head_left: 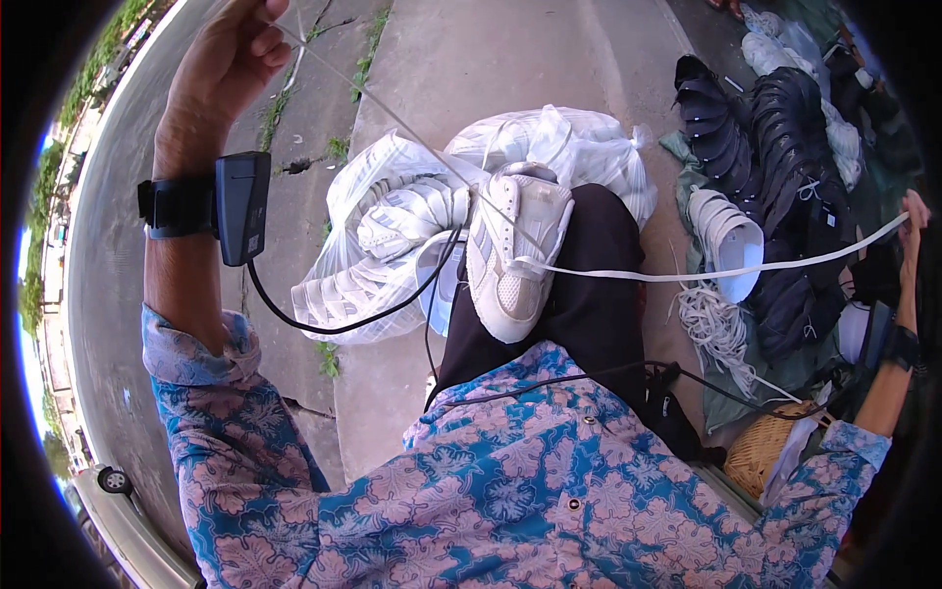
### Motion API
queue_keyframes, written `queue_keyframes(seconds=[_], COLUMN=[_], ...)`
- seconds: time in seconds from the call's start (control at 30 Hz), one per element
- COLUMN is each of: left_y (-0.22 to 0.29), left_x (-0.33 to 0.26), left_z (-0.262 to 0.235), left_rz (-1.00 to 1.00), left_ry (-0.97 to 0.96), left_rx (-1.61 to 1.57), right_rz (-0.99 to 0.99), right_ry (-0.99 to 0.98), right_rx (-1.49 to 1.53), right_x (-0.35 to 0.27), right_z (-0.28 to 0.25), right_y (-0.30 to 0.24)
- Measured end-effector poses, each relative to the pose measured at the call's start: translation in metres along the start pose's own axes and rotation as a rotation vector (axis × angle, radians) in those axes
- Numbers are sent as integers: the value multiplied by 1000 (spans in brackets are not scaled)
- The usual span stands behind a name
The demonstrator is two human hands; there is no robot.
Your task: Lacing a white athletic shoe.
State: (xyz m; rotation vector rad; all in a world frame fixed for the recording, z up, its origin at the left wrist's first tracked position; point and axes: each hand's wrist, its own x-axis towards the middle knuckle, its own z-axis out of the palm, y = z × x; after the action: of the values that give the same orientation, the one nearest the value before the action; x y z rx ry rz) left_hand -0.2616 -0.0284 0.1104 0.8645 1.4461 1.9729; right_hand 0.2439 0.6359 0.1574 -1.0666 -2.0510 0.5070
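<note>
A white sneaker [512,245] with grey side stripes rests on my dark-trousered thigh, its toe pointing toward me. One flat white shoelace [677,276] passes through its lower eyelets and is drawn out to both sides. High at the upper left, my left hand [238,49] is closed on one end, the lace slanting taut down to the shoe. Far out at the right, my right hand [915,210] grips the other end, which sags slightly. The sneaker's upper eyelets look unlaced. Part of my left hand is cut off by the frame's top edge.
Clear plastic bags [378,255] of white shoes lie beyond my knees. Rows of black shoes [785,187] sit on a green sheet at right, near a white shoe [724,236], a bundle of laces [714,324] and a wicker basket [760,447]. A black cable [324,337] crosses my lap.
</note>
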Motion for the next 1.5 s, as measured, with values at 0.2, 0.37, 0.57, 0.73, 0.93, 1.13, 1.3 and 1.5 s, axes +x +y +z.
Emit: queue_keyframes(seconds=[0.2, 0.37, 0.57, 0.73, 0.93, 1.13, 1.3, 1.5], left_y=[-16, -6, -28, -104, -162, -186, -187, -189], left_x=[-55, -82, -93, -101, -96, -98, -101, -104], left_z=[-43, -59, -59, 3, 142, 161, 158, 156], left_rz=[-99, -107, -311, -199, -218, -89, -68, -44], left_ry=[451, 602, 952, 573, -214, -297, -293, -275], left_rx=[-4, 12, 547, 1041, 882, 844, 908, 950], right_rz=[-393, -856, -779, -518, -509, -517, -392, -443], right_ry=[-711, -816, -888, -1045, -991, -1027, -1220, -1265], right_rx=[233, 355, 319, 455, 490, 384, 66, 111], right_x=[-259, -359, -361, -355, -356, -355, -347, -350], right_z=[221, 280, 290, 287, 287, 282, 283, 285], right_y=[-106, -170, -180, -180, -179, -185, -203, -199])
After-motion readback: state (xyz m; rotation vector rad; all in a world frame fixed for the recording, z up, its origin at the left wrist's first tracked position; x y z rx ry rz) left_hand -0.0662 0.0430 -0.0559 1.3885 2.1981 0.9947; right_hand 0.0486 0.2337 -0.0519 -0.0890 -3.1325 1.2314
